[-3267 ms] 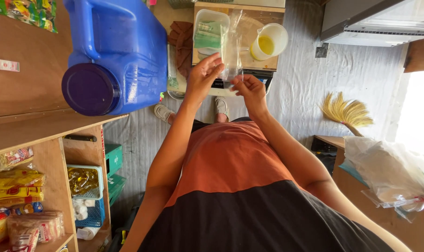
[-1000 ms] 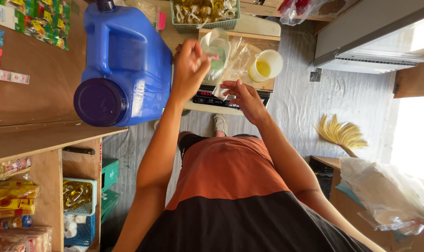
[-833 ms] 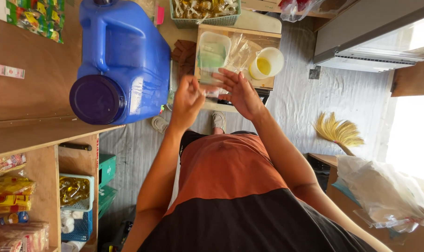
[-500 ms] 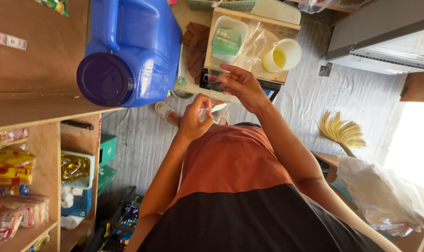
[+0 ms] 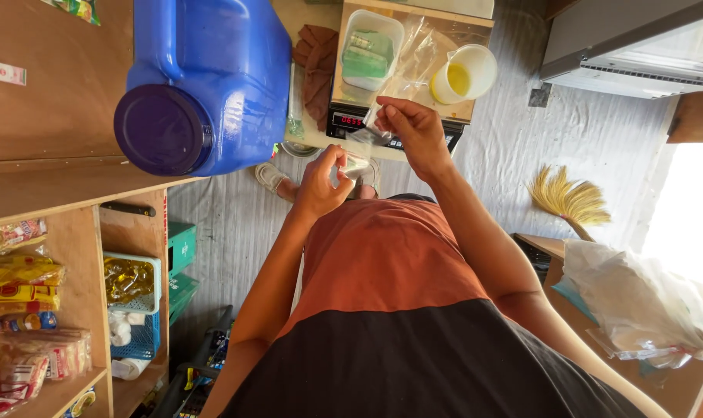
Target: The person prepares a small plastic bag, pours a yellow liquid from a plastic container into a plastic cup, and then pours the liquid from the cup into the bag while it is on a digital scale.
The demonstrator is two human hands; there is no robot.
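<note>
Both hands pinch a small clear plastic bag [image 5: 357, 155] just before the scale [image 5: 401, 70], left hand [image 5: 324, 182] low, right hand [image 5: 413, 131] at its mouth (contents unclear), seemingly unsealed.

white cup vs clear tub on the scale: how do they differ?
Shape: the white cup is round, while the clear tub is rectangular with rounded corners. Contents: the cup holds yellow liquid, the tub green pieces. Walls: the cup is opaque white, the tub see-through. Shared: both stand open-topped on the scale, untouched. The left hand and right hand pinch a small clear bag instead.
</note>
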